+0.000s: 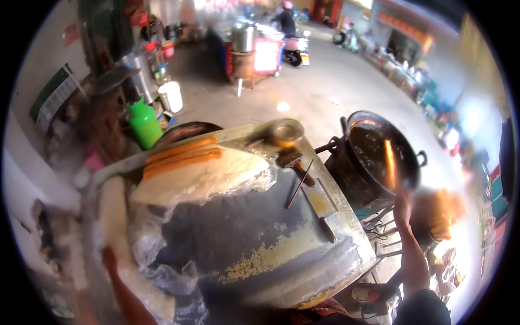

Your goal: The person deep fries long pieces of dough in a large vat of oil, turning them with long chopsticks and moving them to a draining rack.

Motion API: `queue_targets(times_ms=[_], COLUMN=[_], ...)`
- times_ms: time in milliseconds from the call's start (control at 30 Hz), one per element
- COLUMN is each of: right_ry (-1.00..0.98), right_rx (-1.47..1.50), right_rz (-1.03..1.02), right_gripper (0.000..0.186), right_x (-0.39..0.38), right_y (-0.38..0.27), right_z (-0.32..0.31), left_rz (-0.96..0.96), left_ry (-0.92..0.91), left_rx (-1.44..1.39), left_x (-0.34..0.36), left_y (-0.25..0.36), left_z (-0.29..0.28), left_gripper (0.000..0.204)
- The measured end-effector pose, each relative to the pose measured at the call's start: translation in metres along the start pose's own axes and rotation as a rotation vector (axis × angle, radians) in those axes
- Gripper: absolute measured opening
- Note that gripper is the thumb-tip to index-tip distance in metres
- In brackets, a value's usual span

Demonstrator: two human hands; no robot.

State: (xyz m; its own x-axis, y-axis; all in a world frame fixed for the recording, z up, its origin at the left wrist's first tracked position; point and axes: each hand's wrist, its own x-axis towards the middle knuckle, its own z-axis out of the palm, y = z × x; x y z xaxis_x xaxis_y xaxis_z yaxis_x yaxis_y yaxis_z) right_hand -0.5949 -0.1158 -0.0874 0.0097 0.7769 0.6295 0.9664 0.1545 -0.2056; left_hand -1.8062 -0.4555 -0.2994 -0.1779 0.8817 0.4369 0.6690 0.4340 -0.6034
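My right hand (402, 206) reaches to the near rim of a dark wok of oil (374, 146). From its blurred fingers an orange-brown fried dough stick (389, 162) points over the oil; the hand appears closed on its near end. At the table's left side, my left hand (110, 259) is beside a long pale roll of dough (114, 211); its fingers are smeared. A broad pale slab of dough (195, 181) lies at the table's far left, partly under clear plastic film (149, 238). Several fried dough sticks (184, 157) rest on it.
On the table's right lie a flat blade (319, 200), a thin dark rod (299, 184) and a wooden-handled tool (304, 176). A bowl (287, 132) stands at the far corner. Beyond are a green gas cylinder (144, 123) and a white bucket (170, 97). Fried food (441, 211) is piled beside the wok.
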Motion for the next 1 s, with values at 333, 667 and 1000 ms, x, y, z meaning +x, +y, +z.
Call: queue_targets(times_ms=[333,667,1000], right_ry=[0.035,-0.103,0.003], right_rx=[-0.066,0.300,0.321], right_rz=[0.009,0.178,0.205], right_gripper=[0.019,0.024,0.025], right_x=[0.014,-0.014,0.011], right_y=[-0.030,0.051,0.069], right_z=[-0.011,0.056,0.063], left_rz=[-0.401,-0.278,-1.090], left_ry=[-0.160,-0.420,-0.364], left_rx=[-0.102,-0.068,-0.685], left_x=[0.071,0.042,0.058], left_y=[0.016,-0.041,0.003], left_z=[0.038,0.090,-0.020], left_gripper=[0.049,0.049,0.038])
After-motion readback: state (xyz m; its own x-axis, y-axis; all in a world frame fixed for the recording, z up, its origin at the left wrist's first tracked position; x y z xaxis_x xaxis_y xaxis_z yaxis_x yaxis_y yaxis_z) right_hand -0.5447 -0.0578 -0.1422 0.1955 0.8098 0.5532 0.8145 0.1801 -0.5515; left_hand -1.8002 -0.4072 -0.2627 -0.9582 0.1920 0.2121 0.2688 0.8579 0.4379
